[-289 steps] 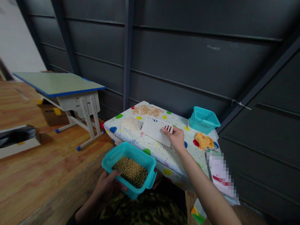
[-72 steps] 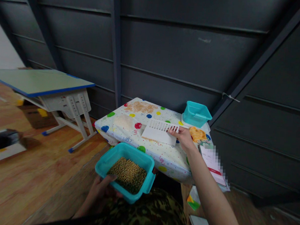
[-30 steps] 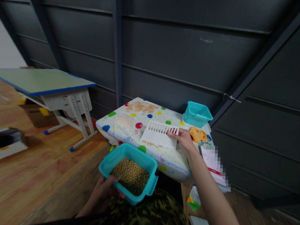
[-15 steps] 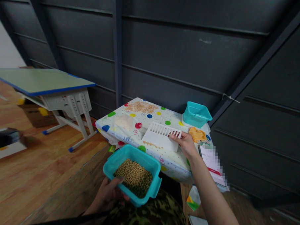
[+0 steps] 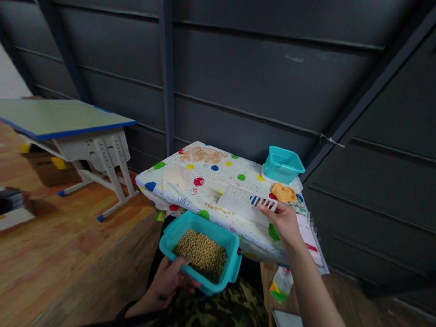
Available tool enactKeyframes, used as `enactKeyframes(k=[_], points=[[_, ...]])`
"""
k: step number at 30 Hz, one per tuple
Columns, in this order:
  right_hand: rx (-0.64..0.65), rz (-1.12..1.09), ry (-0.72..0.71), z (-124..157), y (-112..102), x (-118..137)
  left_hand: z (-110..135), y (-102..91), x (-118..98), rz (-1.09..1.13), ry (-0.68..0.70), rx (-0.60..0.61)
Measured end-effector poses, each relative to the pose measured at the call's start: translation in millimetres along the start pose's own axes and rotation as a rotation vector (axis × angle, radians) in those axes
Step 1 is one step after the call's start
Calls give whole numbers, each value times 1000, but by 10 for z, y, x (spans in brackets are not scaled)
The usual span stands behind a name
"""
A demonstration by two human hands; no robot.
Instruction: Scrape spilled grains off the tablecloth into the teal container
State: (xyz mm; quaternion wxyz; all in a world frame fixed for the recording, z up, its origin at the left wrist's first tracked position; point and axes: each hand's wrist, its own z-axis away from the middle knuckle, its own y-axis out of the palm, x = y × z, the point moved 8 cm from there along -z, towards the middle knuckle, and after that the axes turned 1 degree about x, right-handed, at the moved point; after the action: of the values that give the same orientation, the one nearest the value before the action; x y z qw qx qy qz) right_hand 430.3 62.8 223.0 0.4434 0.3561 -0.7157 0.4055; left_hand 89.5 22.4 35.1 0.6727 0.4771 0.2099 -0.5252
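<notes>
Table (image 5: 254, 167) under a spotted cloth is the largest thing at work; with its middle as the clock's centre, the teal tub (image 5: 215, 231) of beans (image 5: 201, 252) hangs at 6 to 7 o'clock, in front of the near edge. Whether its rim sits under that edge cannot be told, yet a good catch would seem to call for the rim close below it, tipped slightly toward 12. A second tub (image 5: 282, 173) stands at 2 o'clock, well apart. Next comes the white scraper (image 5: 243, 208), at 4 o'clock, its slotted edge away from the wearer and its plain edge nearest. The right hand (image 5: 282, 222) pinches its right end, thumb on top, fingers hidden; the left hand (image 5: 171, 279) grips the tub's near left side, thumb over the rim. Smallest is a thin row of loose beans (image 5: 216, 208) at 6 o'clock, partly along the plain edge and partly beyond the scraper's left corner. To gather them well, the person would probably do best to shift the scraper toward 9 o'clock so that the edge spans the whole row, then press it flat and draw slowly, since round beans may roll off past the corner.
</notes>
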Motion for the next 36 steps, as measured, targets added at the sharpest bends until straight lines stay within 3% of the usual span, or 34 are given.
enactKeyframes(k=[6, 11, 18, 24, 36], points=[[-131, 92, -22, 285, -220, 77, 65, 123, -108, -25, 77, -60], [-192, 87, -18, 474, -256, 122, 161, 227, -251, -25, 111, -52], [-255, 141, -20, 657, -258, 123, -10, 102, -104, -21, 86, -53], [-260, 132, -12, 747, -182, 182, -110, -30, 21, -40, 97, -90], [-166, 136, -56, 863, 54, 369, -56, 4, -67, -44, 83, -44]])
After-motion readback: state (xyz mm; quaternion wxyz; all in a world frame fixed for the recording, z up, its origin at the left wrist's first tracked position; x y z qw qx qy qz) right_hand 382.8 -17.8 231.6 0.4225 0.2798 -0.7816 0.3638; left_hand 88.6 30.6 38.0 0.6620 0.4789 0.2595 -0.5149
